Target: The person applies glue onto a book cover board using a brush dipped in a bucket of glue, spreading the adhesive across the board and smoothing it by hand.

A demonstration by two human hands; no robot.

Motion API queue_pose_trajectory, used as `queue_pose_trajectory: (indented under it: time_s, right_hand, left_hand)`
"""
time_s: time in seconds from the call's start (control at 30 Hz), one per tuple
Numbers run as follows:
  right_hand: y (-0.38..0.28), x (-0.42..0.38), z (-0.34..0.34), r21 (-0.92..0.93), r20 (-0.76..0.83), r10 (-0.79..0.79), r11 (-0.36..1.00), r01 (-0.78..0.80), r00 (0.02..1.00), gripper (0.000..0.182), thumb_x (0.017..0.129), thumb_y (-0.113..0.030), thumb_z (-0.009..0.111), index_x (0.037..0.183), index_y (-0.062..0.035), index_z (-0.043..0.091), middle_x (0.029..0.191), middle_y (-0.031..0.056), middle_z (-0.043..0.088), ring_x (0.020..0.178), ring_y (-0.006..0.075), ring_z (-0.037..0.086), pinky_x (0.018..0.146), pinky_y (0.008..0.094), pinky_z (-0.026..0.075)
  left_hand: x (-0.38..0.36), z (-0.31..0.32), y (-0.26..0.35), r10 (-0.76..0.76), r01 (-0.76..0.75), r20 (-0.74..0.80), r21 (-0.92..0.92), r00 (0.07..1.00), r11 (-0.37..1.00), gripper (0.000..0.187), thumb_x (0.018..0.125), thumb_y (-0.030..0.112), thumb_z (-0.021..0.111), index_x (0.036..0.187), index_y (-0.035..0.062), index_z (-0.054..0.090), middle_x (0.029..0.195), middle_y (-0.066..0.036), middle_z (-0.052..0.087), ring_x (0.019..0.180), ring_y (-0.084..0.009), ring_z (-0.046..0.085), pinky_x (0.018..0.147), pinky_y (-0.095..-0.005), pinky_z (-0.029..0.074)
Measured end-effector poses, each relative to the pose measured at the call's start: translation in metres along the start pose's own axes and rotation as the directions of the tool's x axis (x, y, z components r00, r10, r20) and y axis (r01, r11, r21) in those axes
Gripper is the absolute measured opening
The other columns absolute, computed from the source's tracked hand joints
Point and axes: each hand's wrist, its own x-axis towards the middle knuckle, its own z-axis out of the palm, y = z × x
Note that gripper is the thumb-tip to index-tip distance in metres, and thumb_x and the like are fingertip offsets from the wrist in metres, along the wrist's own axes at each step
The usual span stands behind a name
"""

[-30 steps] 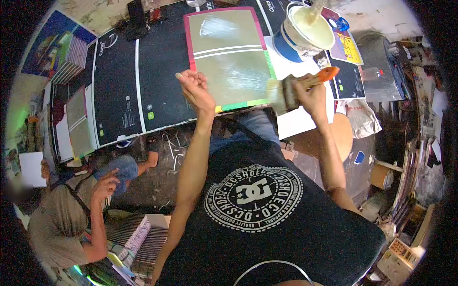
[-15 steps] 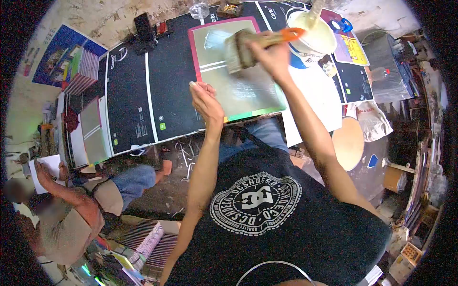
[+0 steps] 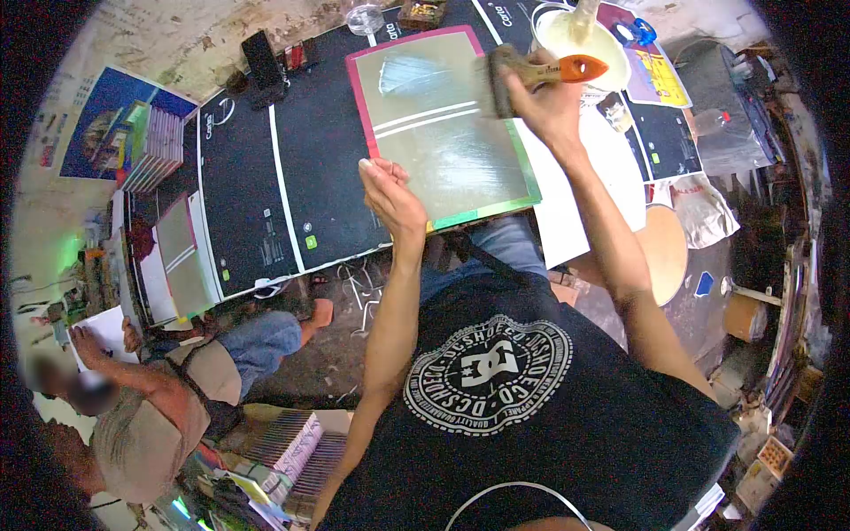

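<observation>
A wide paintbrush (image 3: 536, 71) with an orange-tipped handle is in my right hand (image 3: 547, 108), fingers wrapped round it. Its bristles are blurred over the right edge of a flat grey board (image 3: 423, 142) with pink and green taped edges. Two white stripes cross the board, and wet, glossy streaks show above and below them. At the board's lower left edge is my left hand (image 3: 396, 199), its fingers closed against that edge; the exact hold is partly hidden.
A bucket of cream-coloured paste (image 3: 580, 44) stands at the table's back right, beside blue tape (image 3: 639, 34). White paper (image 3: 589, 199) lies right of the board. A phone (image 3: 264, 66) stands at the back. On the left, another person (image 3: 150, 416) handles white paper near a similar board (image 3: 183, 257).
My right hand has carried the paintbrush rightward, from the middle of the board to its right edge, uncovering the stripes. My left hand stays at the board's edge.
</observation>
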Motion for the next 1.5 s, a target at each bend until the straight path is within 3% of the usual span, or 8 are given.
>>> queue_pose_trajectory:
  time_s: [0.13, 0.23, 0.43, 0.57, 0.9, 1.1, 1.23, 1.5]
  right_hand:
    - [-0.007, -0.031, 0.032, 0.126, 0.217, 0.18, 0.969, -0.21, 0.959, 0.03, 0.076, -0.027, 0.07, 0.085, 0.0002, 0.061, 0.072, 0.0101, 0.061, 0.069, 0.019, 0.058, 0.065, 0.0341, 0.048]
    - [0.067, -0.045, 0.022, -0.017, 0.187, 0.22, 0.975, -0.22, 0.958, 0.037, 0.075, -0.034, 0.068, 0.083, 0.0015, 0.062, 0.075, 0.02, 0.066, 0.073, 0.0324, 0.068, 0.068, 0.0423, 0.052]
    - [0.033, -0.038, -0.078, -0.2, -0.009, 0.351, 0.917, -0.346, 0.936, 0.033, 0.077, -0.032, 0.066, 0.08, 0.001, 0.064, 0.071, 0.0182, 0.067, 0.07, 0.029, 0.068, 0.068, 0.0383, 0.054]
    - [0.023, -0.046, -0.049, 0.171, -0.058, 0.186, 0.97, -0.174, 0.981, 0.029, 0.078, -0.026, 0.068, 0.087, 0.0001, 0.061, 0.076, 0.0121, 0.067, 0.071, 0.0188, 0.065, 0.066, 0.0339, 0.051]
    - [0.014, -0.082, -0.018, -0.038, 0.317, 0.462, 0.878, -0.476, 0.828, 0.041, 0.08, -0.036, 0.06, 0.071, 0.0044, 0.062, 0.064, 0.0262, 0.061, 0.064, 0.0448, 0.063, 0.066, 0.0504, 0.052]
    - [0.054, -0.05, -0.118, -0.294, 0.098, 0.441, 0.869, -0.397, 0.892, 0.03, 0.08, -0.03, 0.068, 0.087, -0.0017, 0.062, 0.068, 0.0127, 0.065, 0.063, 0.023, 0.066, 0.06, 0.0362, 0.052]
    - [0.03, 0.001, -0.095, -0.028, -0.009, 0.151, 0.988, -0.151, 0.989, 0.04, 0.078, -0.039, 0.074, 0.094, -0.0043, 0.063, 0.078, 0.0093, 0.066, 0.072, 0.0133, 0.064, 0.063, 0.0294, 0.052]
    - [0.007, 0.057, 0.11, 0.239, 0.45, -0.059, 0.969, -0.056, 0.891, 0.048, 0.075, -0.044, 0.07, 0.094, -0.0011, 0.067, 0.081, 0.0208, 0.067, 0.08, 0.0338, 0.067, 0.073, 0.0413, 0.052]
  left_hand:
    - [-0.002, -0.001, 0.006, 0.006, -0.007, 0.016, 0.055, 1.0, 0.998, 0.053, 0.102, 0.048, 0.022, 0.08, 0.0066, 0.046, 0.062, -0.004, 0.048, 0.053, -0.0101, 0.04, 0.049, -0.0258, 0.032]
    - [0.0, 0.001, 0.0, 0.001, -0.001, 0.008, 0.037, 1.0, 0.999, 0.053, 0.102, 0.048, 0.022, 0.08, 0.0067, 0.046, 0.063, -0.004, 0.049, 0.053, -0.0098, 0.041, 0.049, -0.0251, 0.032]
    - [0.001, 0.0, -0.004, -0.09, 0.092, 0.019, -0.095, 0.996, 0.991, 0.05, 0.103, 0.048, 0.022, 0.083, 0.0078, 0.045, 0.064, -0.001, 0.046, 0.055, -0.0077, 0.039, 0.049, -0.0209, 0.03]
    - [0.001, 0.001, -0.008, -0.063, 0.064, 0.011, -0.098, 0.998, 0.993, 0.06, 0.099, 0.06, 0.023, 0.079, 0.0083, 0.046, 0.062, -0.003, 0.048, 0.052, -0.009, 0.041, 0.047, -0.0213, 0.032]
    - [-0.002, 0.002, -0.003, -0.077, 0.082, 0.05, -0.099, 0.996, 0.992, 0.058, 0.1, 0.058, 0.023, 0.079, 0.009, 0.044, 0.064, -0.002, 0.047, 0.054, -0.0078, 0.04, 0.048, -0.0201, 0.031]
    - [0.0, 0.001, -0.002, -0.101, 0.106, 0.048, -0.114, 0.994, 0.988, 0.06, 0.099, 0.059, 0.021, 0.081, 0.0081, 0.047, 0.063, -0.001, 0.047, 0.054, -0.0075, 0.04, 0.049, -0.0207, 0.032]
    - [0.003, -0.001, -0.01, -0.087, 0.093, 0.056, -0.102, 0.995, 0.99, 0.063, 0.097, 0.063, 0.021, 0.082, 0.0084, 0.048, 0.061, -0.001, 0.047, 0.052, -0.008, 0.042, 0.046, -0.0204, 0.031]
    - [0.0, 0.0, -0.005, -0.046, 0.049, 0.043, -0.077, 0.998, 0.996, 0.061, 0.099, 0.058, 0.02, 0.085, 0.0072, 0.049, 0.061, -0.002, 0.048, 0.052, -0.0084, 0.044, 0.046, -0.02, 0.032]
